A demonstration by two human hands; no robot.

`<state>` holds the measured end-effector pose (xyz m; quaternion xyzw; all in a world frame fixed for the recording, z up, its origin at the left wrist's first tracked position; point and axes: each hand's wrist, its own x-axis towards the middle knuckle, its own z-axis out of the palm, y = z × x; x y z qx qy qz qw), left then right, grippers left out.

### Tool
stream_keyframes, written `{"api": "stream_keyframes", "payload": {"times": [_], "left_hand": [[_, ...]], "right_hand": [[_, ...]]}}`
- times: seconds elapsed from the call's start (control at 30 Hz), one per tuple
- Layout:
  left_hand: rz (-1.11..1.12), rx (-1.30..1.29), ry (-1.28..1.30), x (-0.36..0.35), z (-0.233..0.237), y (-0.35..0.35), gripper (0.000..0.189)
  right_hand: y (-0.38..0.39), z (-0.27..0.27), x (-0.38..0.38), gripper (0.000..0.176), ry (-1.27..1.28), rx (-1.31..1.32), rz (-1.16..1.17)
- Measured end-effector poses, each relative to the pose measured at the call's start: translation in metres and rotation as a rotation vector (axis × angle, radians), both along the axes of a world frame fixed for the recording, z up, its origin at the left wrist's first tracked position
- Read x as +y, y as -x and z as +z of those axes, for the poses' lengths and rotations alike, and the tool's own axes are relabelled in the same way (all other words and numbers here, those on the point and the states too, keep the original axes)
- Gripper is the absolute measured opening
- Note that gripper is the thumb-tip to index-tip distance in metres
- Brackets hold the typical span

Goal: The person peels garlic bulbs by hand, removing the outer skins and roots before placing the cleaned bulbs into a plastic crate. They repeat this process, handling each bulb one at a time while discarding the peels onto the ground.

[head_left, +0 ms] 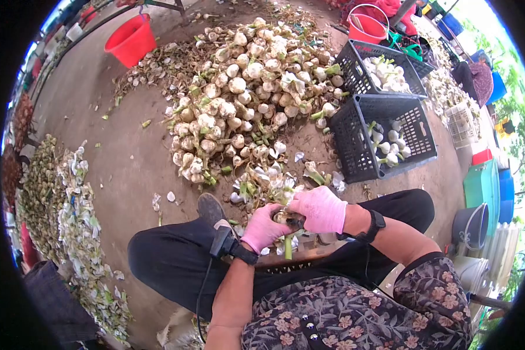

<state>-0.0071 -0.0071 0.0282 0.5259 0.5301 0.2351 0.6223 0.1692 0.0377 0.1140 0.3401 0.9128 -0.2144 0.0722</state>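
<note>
My left hand [263, 227], in a pink glove, is closed around a garlic bulb [282, 217] held above my lap. Its cut green stem [288, 247] points down toward me. Pressed against the bulb's other side is my right hand [319, 211], also pink-gloved, with its fingers curled in. A dark patch shows under the right fingers; whether it is dirt or a small tool I cannot make out. Just beyond my hands lie loose garlic skins [268, 181]. Farther out is a big heap of unpeeled garlic [239, 99].
At the right, a black crate [356, 157] holds several clean bulbs, and a second black crate [350, 67] behind it holds more. Red buckets [131, 42] stand farther back. A grey bucket [471, 227] is at far right. Another person [475, 79] sits beyond. Garlic rows [79, 216] lie left.
</note>
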Motion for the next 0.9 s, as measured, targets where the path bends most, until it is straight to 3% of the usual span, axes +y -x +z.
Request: {"api": "stream_keyframes", "payload": {"times": [0.07,0.2,0.27,0.3,0.4,0.47,0.53,0.63,0.73,0.9], "left_hand": [[0.000,0.000,-0.027,-0.002,0.000,-0.002,0.048],[-0.036,-0.032,0.059,0.005,0.021,-0.002,0.050],[-0.185,-0.138,0.131,0.008,0.027,0.000,0.055],[-0.206,-0.183,0.273,0.007,0.026,-0.003,0.061],[-0.138,-0.394,0.264,0.003,0.020,-0.008,0.065],[-0.098,-0.383,0.186,0.006,0.018,-0.002,0.063],[0.027,-0.216,0.129,0.007,0.017,0.000,0.062],[0.098,-0.199,0.057,0.010,0.010,-0.002,0.060],[0.160,-0.182,0.008,0.010,0.016,-0.003,0.054],[0.141,-0.086,0.010,0.010,0.001,-0.004,0.054]], "right_hand": [[0.000,-0.003,-0.001,0.024,-0.007,0.020,-0.020],[0.002,0.003,0.002,0.018,0.042,0.055,-0.117],[0.003,0.000,0.007,0.017,0.094,0.073,-0.152],[0.002,-0.007,0.010,0.015,0.074,0.084,-0.223],[-0.008,-0.039,0.030,0.016,-0.023,0.052,-0.564],[-0.026,-0.063,0.039,0.026,-0.114,0.174,-0.539],[-0.021,-0.041,0.036,0.034,-0.099,0.120,-0.537],[-0.022,-0.029,0.037,0.034,0.245,0.318,-0.528],[-0.009,-0.005,0.021,0.032,0.291,0.401,-0.419],[0.002,-0.001,0.005,0.029,0.117,0.211,-0.286]]}}
